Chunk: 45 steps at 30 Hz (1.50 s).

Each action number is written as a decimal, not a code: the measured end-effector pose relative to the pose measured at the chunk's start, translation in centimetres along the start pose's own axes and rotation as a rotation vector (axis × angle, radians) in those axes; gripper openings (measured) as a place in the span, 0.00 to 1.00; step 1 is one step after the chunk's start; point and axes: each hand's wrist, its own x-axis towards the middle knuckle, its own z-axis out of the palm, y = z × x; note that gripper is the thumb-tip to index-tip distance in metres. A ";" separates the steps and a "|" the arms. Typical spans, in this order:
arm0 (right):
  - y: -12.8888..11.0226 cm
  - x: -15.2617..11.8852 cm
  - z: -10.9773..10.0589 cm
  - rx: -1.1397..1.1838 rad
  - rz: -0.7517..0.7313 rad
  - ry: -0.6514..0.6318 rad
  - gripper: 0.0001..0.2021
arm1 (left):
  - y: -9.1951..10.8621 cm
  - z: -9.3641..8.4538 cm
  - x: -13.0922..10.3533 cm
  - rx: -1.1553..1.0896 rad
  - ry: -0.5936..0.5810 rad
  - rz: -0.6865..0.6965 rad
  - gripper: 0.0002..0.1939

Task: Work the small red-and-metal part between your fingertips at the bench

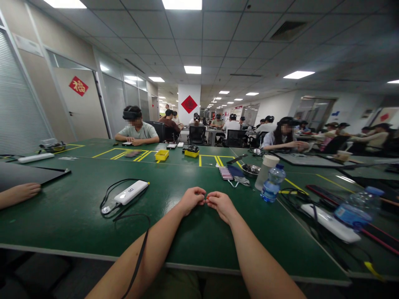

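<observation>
My left hand [192, 202] and my right hand [221, 205] meet almost fingertip to fingertip above the green table [162, 224], forearms resting toward its near edge. The fingers of both are curled into a pinch. A tiny red spot shows at the right fingertips; it is too small to name. Whatever the left fingers hold, if anything, is hidden. A white power bank [131, 192] with a black cable lies left of my hands, and the cable crosses my left forearm.
Right of my hands stand a frosted bottle [266, 173] and a water bottle [273, 183]; another water bottle [358, 207] stands farther right, beside a white power bank [330, 223]. Yellow bins [161, 155] sit ahead. Another person's hand [21, 195] rests at left. People sit opposite.
</observation>
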 end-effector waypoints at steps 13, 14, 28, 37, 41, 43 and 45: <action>-0.5 -0.1 0.0 0.103 0.004 -0.022 0.05 | -0.2 -0.3 0.3 -0.090 -0.003 -0.082 0.15; -0.4 0.0 0.0 0.103 0.004 -0.022 0.05 | -0.2 -0.3 0.3 -0.094 -0.001 -0.082 0.15; -0.1 0.1 -0.1 0.029 0.005 -0.010 0.06 | -1.2 -0.2 0.5 -0.010 -0.020 0.050 0.17; 0.1 0.0 0.0 -0.008 -0.015 -0.027 0.07 | -0.8 0.0 0.4 -0.020 -0.046 -0.013 0.14; -0.1 -0.1 0.1 0.003 -0.011 -0.016 0.07 | -0.6 -0.1 0.4 -0.024 -0.043 -0.029 0.14; -0.3 -0.1 0.1 0.035 -0.007 -0.010 0.06 | -0.6 -0.1 0.4 -0.030 -0.041 -0.036 0.13; -0.4 -0.1 0.0 0.061 0.002 -0.013 0.06 | -0.5 -0.1 0.4 -0.033 -0.036 -0.041 0.13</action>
